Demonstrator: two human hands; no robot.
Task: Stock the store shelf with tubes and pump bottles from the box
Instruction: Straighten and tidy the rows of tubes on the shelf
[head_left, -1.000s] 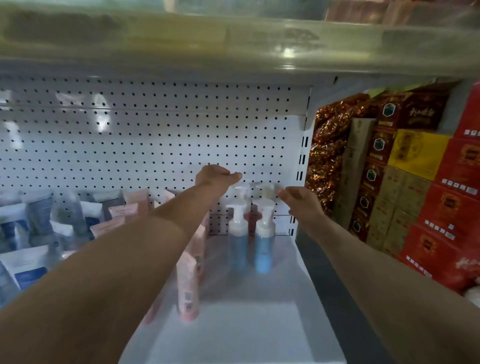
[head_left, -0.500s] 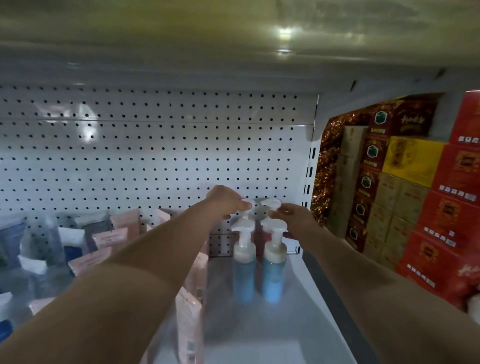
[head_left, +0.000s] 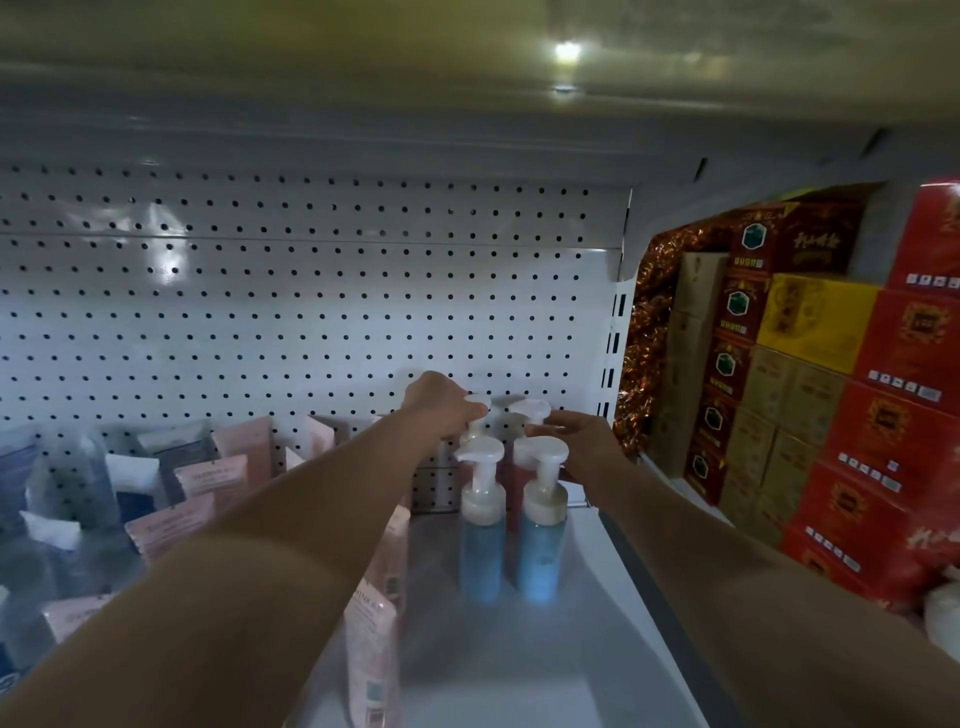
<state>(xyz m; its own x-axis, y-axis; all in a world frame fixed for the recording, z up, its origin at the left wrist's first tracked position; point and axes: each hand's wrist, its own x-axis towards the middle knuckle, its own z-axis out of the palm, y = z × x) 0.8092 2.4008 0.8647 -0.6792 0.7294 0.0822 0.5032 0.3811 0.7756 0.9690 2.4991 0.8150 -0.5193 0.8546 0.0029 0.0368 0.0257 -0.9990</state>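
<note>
Two blue pump bottles (head_left: 482, 551) (head_left: 540, 556) with white pump heads stand side by side on the white shelf (head_left: 519, 670). Behind them stand two reddish pump bottles, mostly hidden. My left hand (head_left: 441, 405) holds the white pump head of the rear left bottle (head_left: 480, 402). My right hand (head_left: 584, 441) touches the pump head of the rear right bottle (head_left: 532, 410) with its fingertips. Pink tubes (head_left: 371, 660) stand in a row left of the bottles, under my left arm.
More pink, white and dark tubes (head_left: 171, 499) fill the shelf's left side. A pegboard back panel (head_left: 311, 312) closes the rear. The upper shelf (head_left: 467, 104) hangs close overhead. Red and yellow cartons (head_left: 852, 395) are stacked to the right.
The view has moved closer and lower into the shelf. Both hands have settled onto the rear bottles' pump heads, from hovering just above and beside them.
</note>
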